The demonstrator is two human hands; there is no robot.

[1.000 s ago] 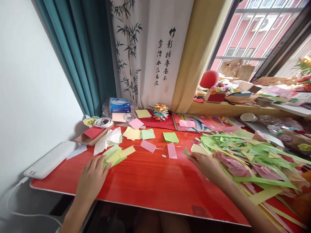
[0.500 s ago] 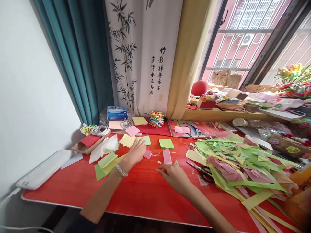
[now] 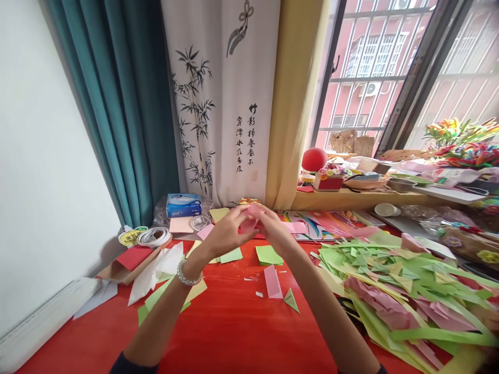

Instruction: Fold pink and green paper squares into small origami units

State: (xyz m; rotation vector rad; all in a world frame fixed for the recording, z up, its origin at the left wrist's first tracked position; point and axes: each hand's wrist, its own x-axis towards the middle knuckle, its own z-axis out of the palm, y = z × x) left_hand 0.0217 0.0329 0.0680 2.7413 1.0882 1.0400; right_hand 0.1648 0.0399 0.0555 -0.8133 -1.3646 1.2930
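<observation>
Both of my hands are raised together over the middle of the red table, holding a small piece of pink paper (image 3: 254, 210) between them. My left hand (image 3: 230, 226) grips it from the left, a beaded bracelet on its wrist. My right hand (image 3: 273, 226) has its fingers closed on the right side of the paper. Below them lie a green paper stack (image 3: 268, 254), a pink paper strip (image 3: 272, 282) and a folded green triangle (image 3: 291, 301). Light green sheets (image 3: 231, 255) lie just under my left hand.
A large heap of green, pink and yellow paper pieces (image 3: 393, 280) covers the right side of the table. Scissors handles (image 3: 349, 310) show beside it. At the left stand a cardboard tray (image 3: 132, 262), a coiled white cable (image 3: 153, 237) and a blue tissue pack (image 3: 183, 205).
My left hand has picked up the small pink paper from the table. Both hands have risen and come together around it. The camera view has tilted upward.
</observation>
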